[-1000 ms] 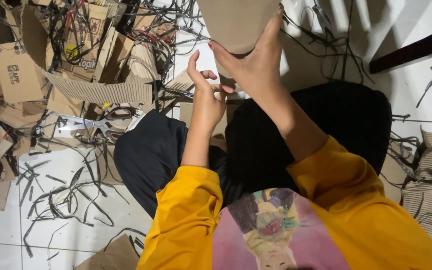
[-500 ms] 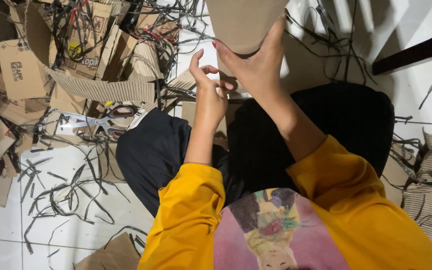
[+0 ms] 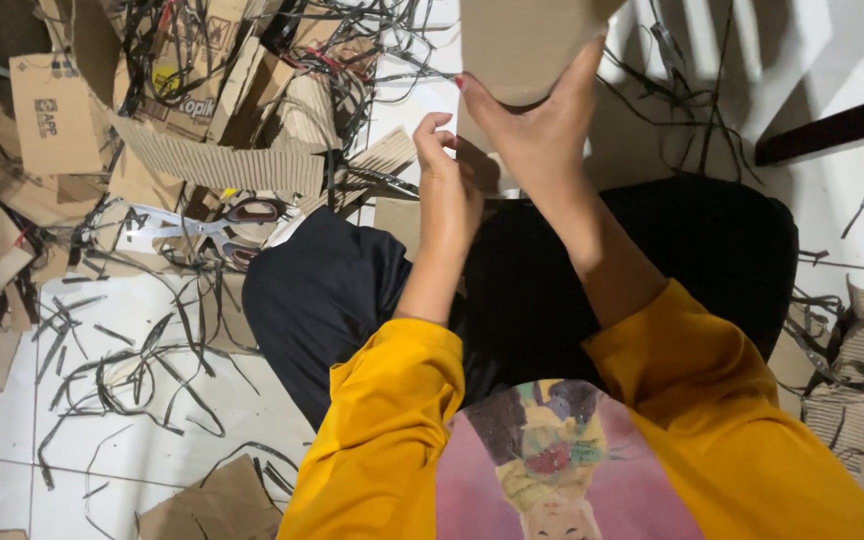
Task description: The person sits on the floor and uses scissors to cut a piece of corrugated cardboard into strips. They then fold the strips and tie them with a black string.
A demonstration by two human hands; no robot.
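Right hand [image 3: 537, 140] clamped on lower edge of cardboard piece [image 3: 522, 45]; left hand [image 3: 449, 190] half-curled, fingertips touching right hand. Scissors [image 3: 202, 225] far left on floor.

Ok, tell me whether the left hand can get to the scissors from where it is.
Probably yes. The left hand is up at the cardboard piece that the right hand grips. The scissors lie uncovered on the floor beside the left knee, with only loose strips around them.

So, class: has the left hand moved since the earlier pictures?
Hardly. The left hand stays beside the right hand under the cardboard piece, equally far from the scissors.
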